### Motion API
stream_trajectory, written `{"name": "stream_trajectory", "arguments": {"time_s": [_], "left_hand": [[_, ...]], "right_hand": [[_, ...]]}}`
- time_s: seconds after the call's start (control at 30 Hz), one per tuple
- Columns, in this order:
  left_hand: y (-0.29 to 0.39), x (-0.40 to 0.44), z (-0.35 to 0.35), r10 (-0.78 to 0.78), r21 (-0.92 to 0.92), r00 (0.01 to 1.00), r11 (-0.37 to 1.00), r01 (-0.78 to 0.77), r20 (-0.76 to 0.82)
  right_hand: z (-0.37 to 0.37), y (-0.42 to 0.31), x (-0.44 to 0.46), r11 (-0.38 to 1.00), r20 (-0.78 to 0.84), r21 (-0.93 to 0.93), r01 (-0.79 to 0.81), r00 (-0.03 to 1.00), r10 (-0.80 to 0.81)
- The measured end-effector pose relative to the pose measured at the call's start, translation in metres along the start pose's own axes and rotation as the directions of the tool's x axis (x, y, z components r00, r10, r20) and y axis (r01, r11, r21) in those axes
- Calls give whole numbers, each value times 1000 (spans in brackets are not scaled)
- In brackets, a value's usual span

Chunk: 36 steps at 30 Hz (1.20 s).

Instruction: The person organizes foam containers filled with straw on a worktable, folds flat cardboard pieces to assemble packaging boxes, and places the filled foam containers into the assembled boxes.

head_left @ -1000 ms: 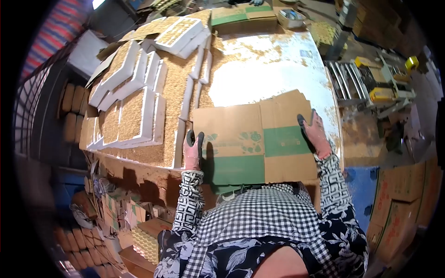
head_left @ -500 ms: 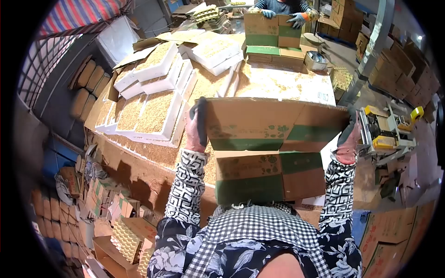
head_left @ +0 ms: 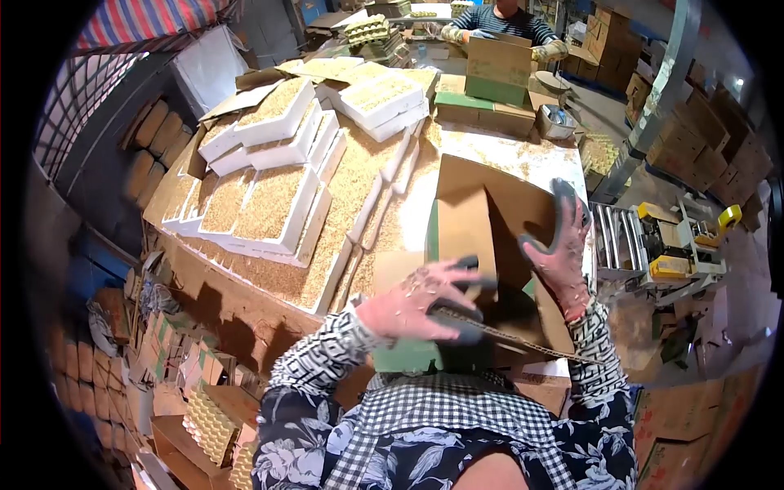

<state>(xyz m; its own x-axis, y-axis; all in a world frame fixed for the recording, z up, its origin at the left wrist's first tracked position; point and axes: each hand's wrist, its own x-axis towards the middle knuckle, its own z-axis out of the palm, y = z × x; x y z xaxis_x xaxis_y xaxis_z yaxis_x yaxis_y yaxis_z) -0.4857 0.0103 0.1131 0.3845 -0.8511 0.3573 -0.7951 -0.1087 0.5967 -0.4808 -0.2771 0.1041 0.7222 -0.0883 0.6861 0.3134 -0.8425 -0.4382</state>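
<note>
A brown and green cardboard box point(head_left: 464, 224) stands opened out in front of my body, its flaps up and its inside in shadow. My left hand point(head_left: 429, 302), in a pink glove with dark fingertips and specks of shavings, is over the box's near left side with fingers spread. My right hand point(head_left: 563, 249), gloved alike, is at the far right side of the box, thumb and fingers apart. Whether either hand touches the cardboard I cannot tell. A near edge of the box passes below my left fingers.
White trays point(head_left: 282, 216) heaped with shavings are stacked on the table at left. Across the table, a co-worker point(head_left: 510, 28) handles another cardboard box point(head_left: 498, 69) on a flat stack. A roller machine point(head_left: 653, 237) stands at right, beside a metal post point(head_left: 653, 106). Egg trays point(head_left: 214, 429) lie lower left.
The flat, folded carton held upright between both hands is now opened into a box. Both hands have let go of its edges, the left moving inward. The co-worker's carton has been opened too.
</note>
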Motion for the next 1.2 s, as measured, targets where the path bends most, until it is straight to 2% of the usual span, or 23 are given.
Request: {"name": "stream_trajectory", "arguments": {"time_s": [0.03, 0.1, 0.17, 0.2, 0.27, 0.3, 0.33, 0.37, 0.43, 0.5, 0.53, 0.57, 0.6, 0.63, 0.67, 0.7, 0.77, 0.8, 0.87, 0.93, 1.03, 1.1, 1.2], "left_hand": [[0, -9, 1, 34, -126, 999, 992, -29, 36], [-4, -17, 2, -138, -256, 915, 934, 247, 380], [-15, -14, -1, -195, -85, 980, 977, 197, 30], [-23, -12, -3, -196, 7, 968, 980, 200, -159], [-46, -16, -16, -203, 279, 828, 877, 391, -523], [-65, -31, -18, -424, 21, 796, 878, 479, -433], [-78, -41, -16, -577, -246, 770, 815, 524, -271], [-88, -47, -11, -670, -494, 738, 671, 553, -84], [-109, -56, -10, -561, -527, 824, 725, 442, -81], [-100, -69, -10, -583, -776, 810, 479, 410, 68], [-94, -75, -7, -560, -753, 826, 514, 410, 67], [-78, -70, -15, -527, -719, 847, 563, 407, 67], [-58, -62, -23, -490, -684, 868, 609, 401, 72], [-38, -54, -27, -453, -656, 888, 647, 388, 78], [-23, -49, -24, -421, -637, 903, 674, 374, 85], [-16, -48, -18, -394, -625, 914, 690, 364, 98], [-45, -22, 5, -512, -495, 836, 788, 366, -197], [-57, -15, 8, -585, -421, 777, 781, 461, -235], [-64, -15, 16, -432, 52, 817, 873, 485, -382], [-71, -20, 31, -385, 275, 806, 799, 535, -449], [-112, -29, 42, -621, -166, 719, 781, 602, -312], [-127, -37, 49, -705, -559, 694, 636, 532, -142], [-72, -35, 19, -651, -467, 746, 708, 529, -142]], "right_hand": [[-4, -2, -4, 933, 152, -357, 55, 988, 0], [-12, 10, 4, 931, 273, -364, 24, 958, 83], [-21, -15, 6, 997, 235, -22, 69, 970, -61], [-36, -27, 4, 992, 328, 106, -67, 944, 28], [-50, -27, -37, 942, 343, 310, -126, 939, 13], [-54, -16, -68, 959, 355, 272, 77, 918, -175], [-54, -3, -103, 864, 403, 468, 187, 825, -396], [-58, -20, -122, 881, 617, 470, 60, 691, -376], [-59, 11, -134, 863, 604, 421, 279, 624, -496], [-52, 14, -91, 855, 575, 312, 415, 634, -518], [-47, 22, -85, 908, 440, 226, 352, 795, -418], [-44, 58, -89, 972, 406, 226, 60, 902, -150], [-38, 78, -86, 865, 324, 454, -214, 944, 63], [-46, 67, -69, 192, 418, 853, -485, 855, 306], [-48, 63, -56, -93, 510, 853, -513, 786, 350], [-45, 66, -49, -177, 595, 801, -572, 732, 331], [-31, 78, -46, -211, 731, 680, -703, 623, 278], [-24, 88, -46, -208, 772, 632, -747, 582, 256], [-21, 95, -43, -303, 823, 569, -765, 533, 199], [-10, 101, -32, -404, 871, 483, -777, 473, 131], [29, 113, -45, -256, 838, 544, -799, 535, 107], [40, 102, -68, 54, 782, 592, -804, 590, 203], [48, 89, -97, 216, 589, 699, -682, 720, 367]]}}
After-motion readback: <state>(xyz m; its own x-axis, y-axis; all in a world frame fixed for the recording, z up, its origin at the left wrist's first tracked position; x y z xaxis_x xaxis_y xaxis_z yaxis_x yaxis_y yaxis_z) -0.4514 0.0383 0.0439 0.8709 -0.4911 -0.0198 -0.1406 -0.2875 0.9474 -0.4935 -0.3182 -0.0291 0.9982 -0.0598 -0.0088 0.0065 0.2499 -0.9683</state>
